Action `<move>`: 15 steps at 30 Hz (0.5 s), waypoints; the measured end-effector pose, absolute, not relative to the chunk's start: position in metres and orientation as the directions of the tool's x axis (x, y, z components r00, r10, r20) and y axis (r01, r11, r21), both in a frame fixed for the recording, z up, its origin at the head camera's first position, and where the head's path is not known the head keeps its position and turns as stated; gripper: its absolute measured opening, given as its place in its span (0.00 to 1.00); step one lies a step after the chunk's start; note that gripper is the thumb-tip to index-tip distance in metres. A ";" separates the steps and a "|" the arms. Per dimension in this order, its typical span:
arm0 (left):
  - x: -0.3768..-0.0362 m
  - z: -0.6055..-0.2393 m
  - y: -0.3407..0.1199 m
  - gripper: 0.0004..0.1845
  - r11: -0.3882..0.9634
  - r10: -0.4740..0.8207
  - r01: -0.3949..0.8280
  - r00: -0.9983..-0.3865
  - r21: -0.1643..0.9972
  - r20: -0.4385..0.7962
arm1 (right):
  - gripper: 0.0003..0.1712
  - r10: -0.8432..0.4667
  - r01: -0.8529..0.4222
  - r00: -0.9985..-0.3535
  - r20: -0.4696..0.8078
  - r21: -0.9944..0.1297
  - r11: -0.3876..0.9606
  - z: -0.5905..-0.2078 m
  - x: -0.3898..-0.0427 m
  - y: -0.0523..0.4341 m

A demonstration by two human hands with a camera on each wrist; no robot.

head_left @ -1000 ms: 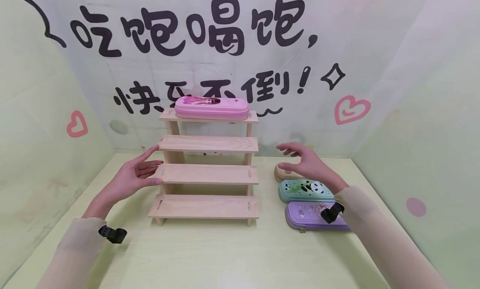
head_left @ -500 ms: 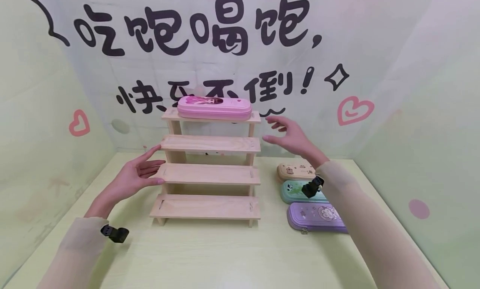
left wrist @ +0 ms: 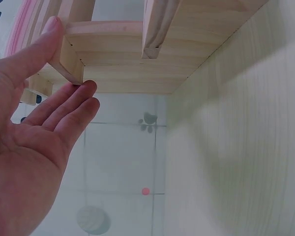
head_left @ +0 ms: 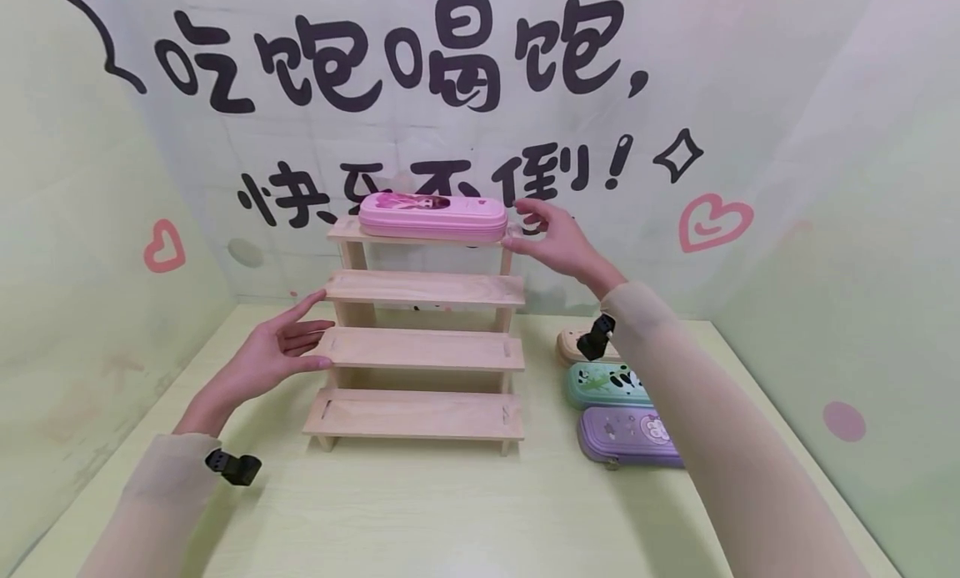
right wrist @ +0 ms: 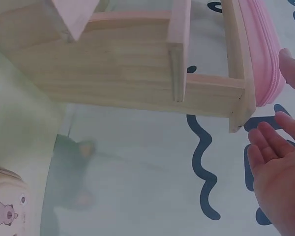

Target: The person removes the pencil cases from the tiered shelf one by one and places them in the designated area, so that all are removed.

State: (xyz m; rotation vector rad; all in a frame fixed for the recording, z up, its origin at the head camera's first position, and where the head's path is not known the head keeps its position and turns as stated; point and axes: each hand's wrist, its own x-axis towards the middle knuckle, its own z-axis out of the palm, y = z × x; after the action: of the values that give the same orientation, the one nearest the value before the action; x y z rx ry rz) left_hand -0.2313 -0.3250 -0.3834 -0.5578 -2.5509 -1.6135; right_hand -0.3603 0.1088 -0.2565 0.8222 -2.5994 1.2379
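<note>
— Right hand [head_left: 558, 243], from the head view?
— Fingers spread and holding nothing, at the right end of the pink pencil case [head_left: 432, 218] on the wooden rack's [head_left: 423, 349] top step. Left hand [head_left: 279, 349] is flat and loose against the rack's left side.
— Left wrist view?
— Left hand [left wrist: 27, 137] open, fingertips touching a step's end [left wrist: 71, 64].
— Right wrist view?
— Right hand [right wrist: 280, 182] relaxed, the case [right wrist: 263, 54] just beside its fingers.

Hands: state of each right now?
Left hand: open, fingers straight, touching the left end of the wooden rack.
Right hand: open, at the pink pencil case, gripping nothing.
</note>
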 end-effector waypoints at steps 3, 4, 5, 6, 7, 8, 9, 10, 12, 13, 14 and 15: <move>-0.231 -0.383 -0.325 0.52 0.383 0.262 0.337 -0.933 0.860 0.249 | 0.43 -0.415 -0.527 -0.842 0.344 -0.687 0.500 -0.252 -0.364 0.103; -0.231 -0.383 -0.325 0.52 0.385 0.261 0.336 -0.933 0.859 0.248 | 0.43 -0.414 -0.526 -0.843 0.343 -0.690 0.498 -0.252 -0.366 0.101; -0.231 -0.383 -0.325 0.52 0.386 0.260 0.335 -0.933 0.859 0.247 | 0.43 -0.415 -0.525 -0.843 0.342 -0.693 0.495 -0.251 -0.368 0.099; -0.231 -0.383 -0.325 0.52 0.388 0.259 0.334 -0.934 0.859 0.246 | 0.43 -0.420 -0.527 -0.841 0.342 -0.696 0.488 -0.251 -0.369 0.097; -0.231 -0.383 -0.325 0.52 0.389 0.258 0.333 -0.934 0.859 0.246 | 0.42 -0.425 -0.531 -0.838 0.343 -0.697 0.483 -0.250 -0.371 0.095; -0.231 -0.383 -0.325 0.52 0.390 0.257 0.333 -0.935 0.859 0.246 | 0.42 -0.426 -0.529 -0.838 0.340 -0.696 0.486 -0.249 -0.372 0.092; -0.231 -0.383 -0.325 0.52 0.389 0.258 0.334 -0.934 0.859 0.246 | 0.43 -0.426 -0.527 -0.840 0.338 -0.695 0.489 -0.249 -0.373 0.090; -0.231 -0.383 -0.325 0.52 0.388 0.257 0.334 -0.934 0.859 0.247 | 0.43 -0.424 -0.522 -0.843 0.331 -0.694 0.495 -0.248 -0.375 0.088; -0.231 -0.383 -0.325 0.52 0.386 0.257 0.333 -0.934 0.860 0.247 | 0.44 -0.420 -0.514 -0.848 0.323 -0.695 0.503 -0.247 -0.376 0.084; -0.231 -0.383 -0.325 0.52 0.386 0.257 0.333 -0.935 0.860 0.246 | 0.45 -0.417 -0.508 -0.852 0.317 -0.695 0.509 -0.247 -0.376 0.082; -0.231 -0.383 -0.325 0.52 0.387 0.257 0.332 -0.935 0.860 0.245 | 0.45 -0.412 -0.499 -0.857 0.308 -0.694 0.519 -0.247 -0.376 0.081; -0.231 -0.384 -0.325 0.52 0.387 0.257 0.331 -0.935 0.861 0.244 | 0.45 -0.410 -0.493 -0.861 0.301 -0.691 0.529 -0.247 -0.376 0.080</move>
State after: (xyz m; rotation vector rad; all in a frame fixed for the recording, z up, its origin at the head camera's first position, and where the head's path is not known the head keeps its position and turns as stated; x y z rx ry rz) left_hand -0.2313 -0.3249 -0.3837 -0.5430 -2.5565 -1.6131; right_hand -0.3757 0.0796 -0.2466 0.7877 -2.6567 1.2506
